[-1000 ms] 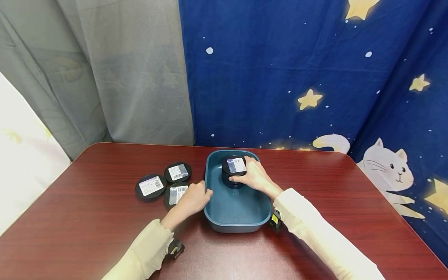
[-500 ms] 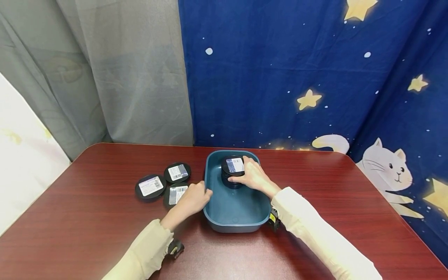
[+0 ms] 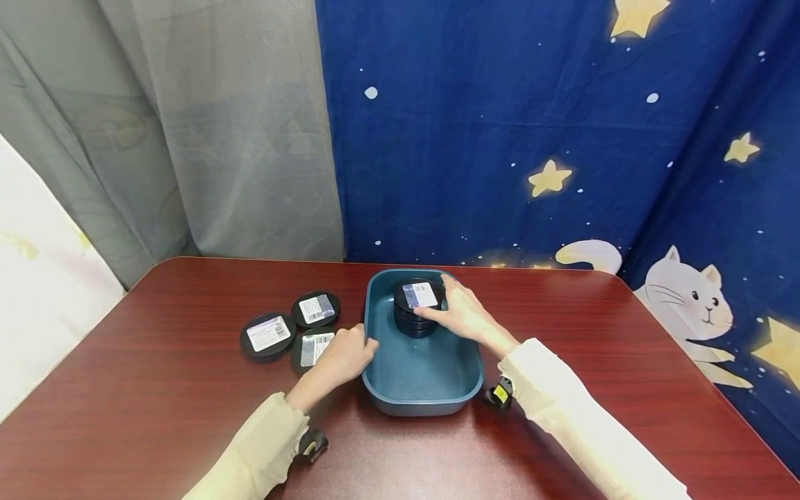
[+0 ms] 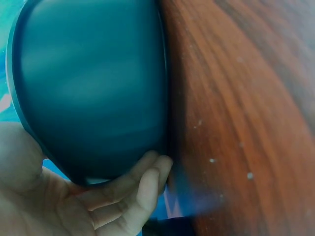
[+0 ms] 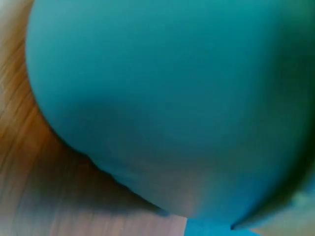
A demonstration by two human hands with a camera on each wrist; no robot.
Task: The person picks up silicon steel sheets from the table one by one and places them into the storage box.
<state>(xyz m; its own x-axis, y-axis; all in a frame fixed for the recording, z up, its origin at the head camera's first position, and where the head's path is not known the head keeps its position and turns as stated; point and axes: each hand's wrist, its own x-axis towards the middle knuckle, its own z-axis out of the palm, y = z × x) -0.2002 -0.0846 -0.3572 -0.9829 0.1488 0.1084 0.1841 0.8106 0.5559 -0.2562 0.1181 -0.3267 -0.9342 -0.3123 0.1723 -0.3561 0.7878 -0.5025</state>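
In the head view a deep teal plastic bin (image 3: 423,375) stands on the table. Inside it, towards the far end, is a stack of round flat black containers (image 3: 415,325), the top one bearing a white and blue label. My right hand (image 3: 465,316) is spread just right of the stack, thumb near the top container's edge. The left hand (image 3: 346,354) grips the bin's left rim; in the left wrist view its fingers (image 4: 115,199) bend around the wall. The right wrist view is blurred and mostly filled by the bin's outer wall (image 5: 147,73).
Left of the bin lie three more labelled black round containers: one at the back (image 3: 315,310), one at far left (image 3: 268,337), and one (image 3: 312,349) partly behind my left hand. The red-brown table (image 3: 156,389) ends at a curtain (image 3: 437,139).
My right hand has loosened from the stacked containers and shifted slightly right, leaving the stack standing in the bin. The left hand stays on the rim.
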